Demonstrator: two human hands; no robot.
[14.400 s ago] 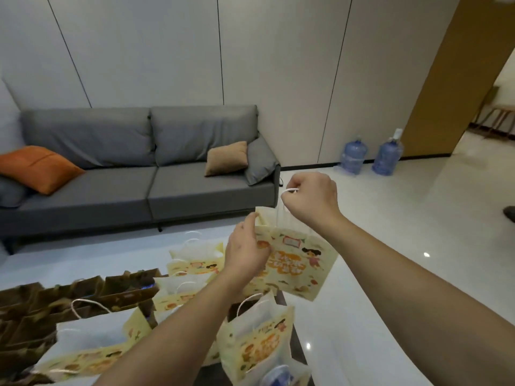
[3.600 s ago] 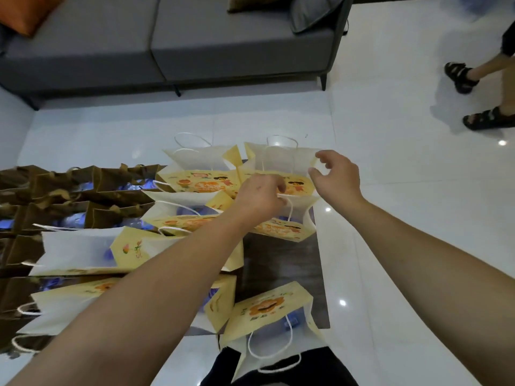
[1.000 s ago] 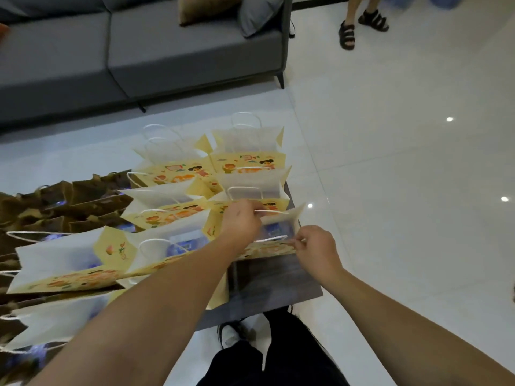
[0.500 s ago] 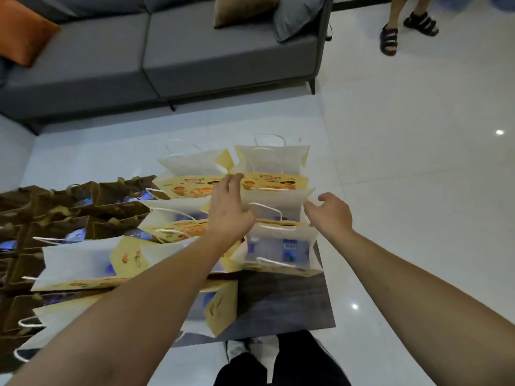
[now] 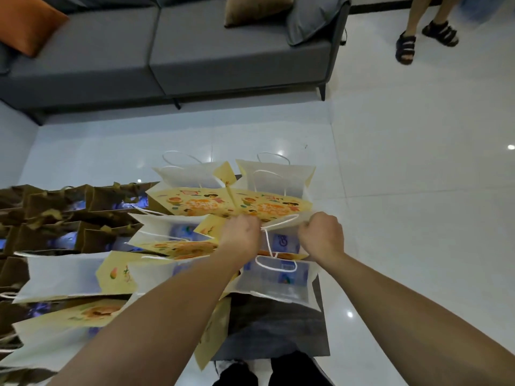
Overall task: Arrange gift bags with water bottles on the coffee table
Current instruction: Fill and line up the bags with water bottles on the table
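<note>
Fingers of both hands curled, each gripping the top edge of one gift bag (image 5: 281,240): left hand (image 5: 243,232) on the bag's left upper corner, right hand (image 5: 320,235) on its right upper corner, the mouth held apart between them. Bag: yellow with cartoon print, white inside, white cord handle (image 5: 269,242) hanging between the two hands. Position: middle of the right-hand column of bags on the dark coffee table (image 5: 273,327), near the table's right edge. Contents: water bottle (image 5: 284,242) with blue label, seen in part through the mouth. Nearer bag (image 5: 278,282): same print, open, just in front of the held one, a bottle with blue label lying inside. Farther bag (image 5: 274,185): same print, standing behind the held one at the table's far end. Further yellow bags to the left in rows; brown bags (image 5: 69,215) beyond them at the left edge. Surroundings: grey sofa (image 5: 172,51) with an orange cushion (image 5: 28,20), white tiled floor (image 5: 418,190), the sandalled feet (image 5: 405,48) of a second person at upper right.
</note>
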